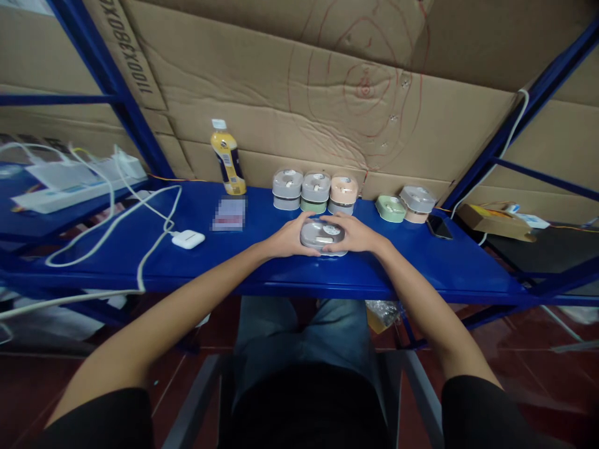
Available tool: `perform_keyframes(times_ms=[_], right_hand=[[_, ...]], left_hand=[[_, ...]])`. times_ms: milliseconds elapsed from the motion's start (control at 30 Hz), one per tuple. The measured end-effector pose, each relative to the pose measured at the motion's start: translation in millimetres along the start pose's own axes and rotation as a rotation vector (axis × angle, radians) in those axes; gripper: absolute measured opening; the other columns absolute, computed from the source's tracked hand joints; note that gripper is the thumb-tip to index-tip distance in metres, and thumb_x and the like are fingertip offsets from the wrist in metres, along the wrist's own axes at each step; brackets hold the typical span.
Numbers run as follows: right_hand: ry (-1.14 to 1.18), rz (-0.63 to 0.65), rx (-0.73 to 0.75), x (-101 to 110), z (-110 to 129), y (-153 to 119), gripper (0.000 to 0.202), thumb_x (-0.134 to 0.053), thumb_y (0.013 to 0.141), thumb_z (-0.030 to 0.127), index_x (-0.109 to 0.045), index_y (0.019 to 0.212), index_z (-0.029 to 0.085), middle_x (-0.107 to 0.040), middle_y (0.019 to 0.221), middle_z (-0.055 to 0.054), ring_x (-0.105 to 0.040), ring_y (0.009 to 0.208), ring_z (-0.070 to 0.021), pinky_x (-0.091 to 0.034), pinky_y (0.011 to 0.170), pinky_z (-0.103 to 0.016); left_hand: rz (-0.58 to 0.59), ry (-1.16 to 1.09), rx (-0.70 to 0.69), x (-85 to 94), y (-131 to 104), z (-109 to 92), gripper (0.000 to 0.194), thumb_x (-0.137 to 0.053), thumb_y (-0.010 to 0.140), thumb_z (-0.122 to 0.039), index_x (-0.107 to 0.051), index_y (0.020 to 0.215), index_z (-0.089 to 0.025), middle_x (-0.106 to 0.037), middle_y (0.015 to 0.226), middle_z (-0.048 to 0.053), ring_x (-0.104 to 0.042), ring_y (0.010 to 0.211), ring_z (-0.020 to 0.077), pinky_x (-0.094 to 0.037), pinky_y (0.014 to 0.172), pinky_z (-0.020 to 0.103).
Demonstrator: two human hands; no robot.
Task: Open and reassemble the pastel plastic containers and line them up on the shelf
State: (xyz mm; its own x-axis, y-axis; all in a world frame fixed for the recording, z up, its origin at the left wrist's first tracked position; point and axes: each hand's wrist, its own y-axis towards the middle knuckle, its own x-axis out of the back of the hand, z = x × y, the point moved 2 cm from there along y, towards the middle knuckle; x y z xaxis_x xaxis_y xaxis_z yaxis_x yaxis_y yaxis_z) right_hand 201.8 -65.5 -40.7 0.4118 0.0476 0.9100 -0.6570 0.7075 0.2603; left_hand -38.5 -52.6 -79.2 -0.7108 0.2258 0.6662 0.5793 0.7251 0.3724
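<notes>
A grey rounded case with a clear lid (322, 233) is at the middle of the blue table (299, 277), near its front edge. My left hand (291, 237) grips its left side, and my right hand (354, 233) grips its right side. Fingers of both hands curl round the front and back of the case. A pale edge shows under it. Behind my hands stand stacked cases: grey ones (287, 187), a grey one over a green one (316, 191), and a peach one over a grey one (344, 192).
Further right sit a green case (391, 208), a grey case (418, 199) on a peach one, and a phone (440, 227). On the left are a yellow bottle (228, 159), a white charging case (188, 239), cables and a power strip (79, 187). Cardboard (243, 81) stands behind.
</notes>
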Motion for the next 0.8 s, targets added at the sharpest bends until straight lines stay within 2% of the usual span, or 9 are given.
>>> perform_keyframes(times_ms=[167, 400, 567, 667, 800], right_hand=[[-0.028, 0.018, -0.014, 1.5, 3.2, 1.8, 0.096, -0.088, 0.078, 0.063, -0.06, 0.159, 0.02, -0.071, 0.136, -0.016, -0.067, 0.127, -0.0382, -0.052, 0.111, -0.054], [-0.07, 0.036, -0.003, 12.5, 19.0, 1.6, 0.089, -0.087, 0.08, 0.061, -0.064, 0.156, 0.021, -0.075, 0.141, -0.015, -0.072, 0.126, -0.0381, -0.055, 0.11, -0.052], [-0.09, 0.061, 0.007, 13.2, 18.5, 5.5, 0.09, -0.088, 0.079, 0.06, -0.065, 0.154, 0.017, -0.074, 0.141, -0.018, -0.072, 0.125, -0.0404, -0.056, 0.109, -0.054], [-0.073, 0.036, 0.02, 6.2, 13.9, 1.6, 0.089, -0.087, 0.082, 0.062, -0.062, 0.157, 0.022, -0.073, 0.142, -0.016, -0.071, 0.128, -0.0388, -0.054, 0.113, -0.054], [-0.057, -0.031, -0.015, -5.7, 13.8, -17.5, 0.088, -0.074, 0.093, 0.068, -0.049, 0.167, 0.026, -0.063, 0.15, -0.016, -0.064, 0.137, -0.0386, -0.052, 0.117, -0.056]], left_hand=[[0.019, -0.024, -0.023, 1.2, 0.9, -0.2, 0.118, -0.099, 0.062, -0.055, -0.041, 0.159, -0.023, -0.067, 0.148, 0.019, -0.065, 0.138, 0.0436, -0.052, 0.115, 0.06], [0.038, 0.0, -0.015, 2.2, 1.1, -2.3, 0.119, -0.099, 0.061, -0.057, -0.041, 0.159, -0.022, -0.064, 0.152, 0.02, -0.064, 0.138, 0.0445, -0.052, 0.115, 0.059], [0.041, 0.015, -0.015, 2.0, 1.0, -2.5, 0.121, -0.099, 0.061, -0.059, -0.041, 0.16, -0.022, -0.062, 0.154, 0.02, -0.064, 0.139, 0.0444, -0.052, 0.115, 0.058], [0.035, 0.016, -0.024, 1.1, 0.5, -1.3, 0.12, -0.098, 0.062, -0.058, -0.041, 0.161, -0.023, -0.061, 0.156, 0.02, -0.063, 0.141, 0.0441, -0.051, 0.117, 0.057], [0.032, 0.022, -0.018, 0.4, -0.9, 0.4, 0.121, -0.098, 0.062, -0.059, -0.041, 0.162, -0.022, -0.06, 0.159, 0.021, -0.06, 0.145, 0.0442, -0.049, 0.119, 0.057]])
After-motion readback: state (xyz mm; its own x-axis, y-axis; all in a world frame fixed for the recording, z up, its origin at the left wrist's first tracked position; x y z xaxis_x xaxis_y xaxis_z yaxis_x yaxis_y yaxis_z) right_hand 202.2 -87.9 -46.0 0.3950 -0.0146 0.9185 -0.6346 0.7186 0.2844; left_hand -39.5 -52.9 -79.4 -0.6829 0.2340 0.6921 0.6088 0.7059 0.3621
